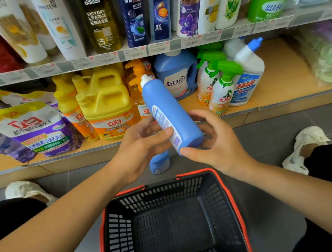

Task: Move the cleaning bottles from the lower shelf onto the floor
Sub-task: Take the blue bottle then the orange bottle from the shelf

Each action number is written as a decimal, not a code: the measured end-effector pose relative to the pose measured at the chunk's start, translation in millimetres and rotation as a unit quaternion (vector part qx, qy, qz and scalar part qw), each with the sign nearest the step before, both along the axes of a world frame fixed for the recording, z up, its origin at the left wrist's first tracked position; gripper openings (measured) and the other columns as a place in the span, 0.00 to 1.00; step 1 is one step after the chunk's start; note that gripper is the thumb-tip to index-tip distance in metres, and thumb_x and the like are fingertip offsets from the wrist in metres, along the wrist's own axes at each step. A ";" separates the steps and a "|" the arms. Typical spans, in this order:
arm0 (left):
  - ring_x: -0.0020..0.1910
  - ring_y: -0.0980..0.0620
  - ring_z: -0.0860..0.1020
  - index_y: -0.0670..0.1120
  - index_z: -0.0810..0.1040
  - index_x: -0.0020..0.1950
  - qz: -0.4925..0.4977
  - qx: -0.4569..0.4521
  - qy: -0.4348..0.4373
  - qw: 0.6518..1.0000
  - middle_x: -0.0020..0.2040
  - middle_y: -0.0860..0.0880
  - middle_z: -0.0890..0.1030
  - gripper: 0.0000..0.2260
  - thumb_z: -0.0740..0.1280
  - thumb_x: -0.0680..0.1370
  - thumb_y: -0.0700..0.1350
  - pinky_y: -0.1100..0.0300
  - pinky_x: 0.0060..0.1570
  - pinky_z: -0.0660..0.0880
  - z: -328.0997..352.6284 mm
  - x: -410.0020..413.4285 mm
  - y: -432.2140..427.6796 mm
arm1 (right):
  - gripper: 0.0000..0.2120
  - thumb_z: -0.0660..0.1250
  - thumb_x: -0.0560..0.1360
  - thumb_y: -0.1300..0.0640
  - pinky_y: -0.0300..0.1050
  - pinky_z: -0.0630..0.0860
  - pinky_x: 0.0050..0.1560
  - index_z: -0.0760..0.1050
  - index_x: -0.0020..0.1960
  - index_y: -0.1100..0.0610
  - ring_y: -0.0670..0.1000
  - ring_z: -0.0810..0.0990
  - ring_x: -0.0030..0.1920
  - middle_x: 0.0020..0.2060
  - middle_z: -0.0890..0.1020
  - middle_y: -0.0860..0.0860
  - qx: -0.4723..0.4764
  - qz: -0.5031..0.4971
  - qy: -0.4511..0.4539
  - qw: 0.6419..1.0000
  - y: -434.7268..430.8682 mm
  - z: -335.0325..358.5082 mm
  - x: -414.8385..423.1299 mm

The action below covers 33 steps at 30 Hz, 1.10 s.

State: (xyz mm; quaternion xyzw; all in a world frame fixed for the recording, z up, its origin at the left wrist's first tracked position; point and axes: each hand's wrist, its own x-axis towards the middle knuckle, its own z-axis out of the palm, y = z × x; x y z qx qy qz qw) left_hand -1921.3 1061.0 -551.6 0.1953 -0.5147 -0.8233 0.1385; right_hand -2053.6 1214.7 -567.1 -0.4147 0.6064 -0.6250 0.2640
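A blue cleaning bottle [169, 112] with a white cap is held tilted in the air in front of the lower shelf [283, 91], cap pointing up and away. My left hand [140, 148] holds its labelled side with thumb and fingers. My right hand [212, 142] cups its base from the right. A second blue bottle [159, 163] stands on the grey floor [262, 135] just below, partly hidden by my hands. On the shelf stand yellow jugs [106, 107], orange bottles [137, 82], a blue detergent jug [176, 77], green-trigger sprays [220, 87] and a white bottle with a blue spout [249, 75].
A black shopping basket with red rim [171, 227] sits on the floor between my knees. Refill pouches [33, 131] lie at the shelf's left. Shampoo bottles [133, 9] fill the upper shelf. White shoes [27, 190] flank the floor space.
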 end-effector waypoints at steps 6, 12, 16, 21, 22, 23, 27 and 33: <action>0.57 0.41 0.84 0.38 0.80 0.64 0.008 -0.008 -0.081 0.997 0.57 0.38 0.85 0.23 0.70 0.75 0.52 0.56 0.52 0.82 -2.0 -6.2 5.6 | 0.36 0.82 0.62 0.49 0.46 0.82 0.52 0.73 0.67 0.47 0.50 0.80 0.60 0.61 0.79 0.45 0.024 -0.060 0.072 0.995 -4.9 0.9 -1.4; 0.37 0.53 0.84 0.42 0.85 0.45 0.117 -0.226 -0.194 0.947 0.40 0.45 0.86 0.26 0.77 0.62 0.63 0.59 0.40 0.83 -9.0 -6.6 -7.6 | 0.25 0.76 0.65 0.57 0.52 0.82 0.49 0.77 0.59 0.42 0.50 0.83 0.54 0.54 0.84 0.47 0.057 -0.059 0.125 0.989 -4.0 19.0 -22.2; 0.55 0.59 0.81 0.47 0.80 0.63 0.050 -0.357 -0.089 0.928 0.54 0.54 0.83 0.24 0.78 0.68 0.52 0.60 0.54 0.79 -9.7 -2.1 -20.4 | 0.22 0.76 0.66 0.58 0.55 0.81 0.49 0.80 0.60 0.50 0.47 0.83 0.52 0.51 0.85 0.49 0.071 -0.019 0.123 0.990 -2.9 23.4 -30.1; 0.62 0.50 0.81 0.43 0.76 0.70 -0.095 -0.356 -0.013 0.930 0.62 0.48 0.83 0.28 0.78 0.71 0.41 0.53 0.64 0.77 -9.2 0.1 -16.5 | 0.24 0.77 0.68 0.58 0.44 0.82 0.50 0.79 0.60 0.38 0.43 0.83 0.54 0.53 0.85 0.43 0.059 0.066 0.106 0.990 1.8 28.3 -28.9; 0.61 0.48 0.82 0.41 0.76 0.69 -0.093 -0.347 -0.004 0.933 0.61 0.47 0.84 0.27 0.78 0.71 0.40 0.53 0.62 0.78 -9.1 0.2 -15.0 | 0.26 0.77 0.68 0.58 0.43 0.81 0.53 0.78 0.62 0.39 0.43 0.82 0.56 0.55 0.85 0.42 0.054 0.062 0.097 0.992 2.0 27.2 -28.3; 0.60 0.46 0.83 0.40 0.77 0.69 -0.085 -0.334 0.001 0.939 0.60 0.46 0.84 0.26 0.78 0.71 0.39 0.52 0.60 0.79 -9.4 0.6 -13.9 | 0.25 0.77 0.69 0.59 0.44 0.81 0.56 0.78 0.62 0.43 0.43 0.81 0.59 0.58 0.84 0.43 0.049 0.055 0.092 0.993 2.5 26.2 -28.6; 0.58 0.48 0.84 0.40 0.78 0.68 -0.035 -0.353 0.005 0.935 0.58 0.46 0.85 0.25 0.78 0.71 0.37 0.52 0.58 0.80 -9.6 2.4 -10.2 | 0.20 0.71 0.75 0.61 0.44 0.71 0.70 0.78 0.67 0.55 0.47 0.71 0.72 0.71 0.74 0.53 0.041 0.050 0.253 0.965 5.0 21.5 -26.0; 0.61 0.53 0.81 0.41 0.78 0.68 0.004 -0.452 0.007 0.892 0.60 0.49 0.84 0.28 0.80 0.70 0.43 0.50 0.60 0.79 -6.3 2.0 -9.6 | 0.23 0.64 0.80 0.67 0.61 0.64 0.73 0.69 0.75 0.58 0.55 0.62 0.78 0.76 0.68 0.54 0.003 0.091 0.498 0.862 2.0 15.2 -27.2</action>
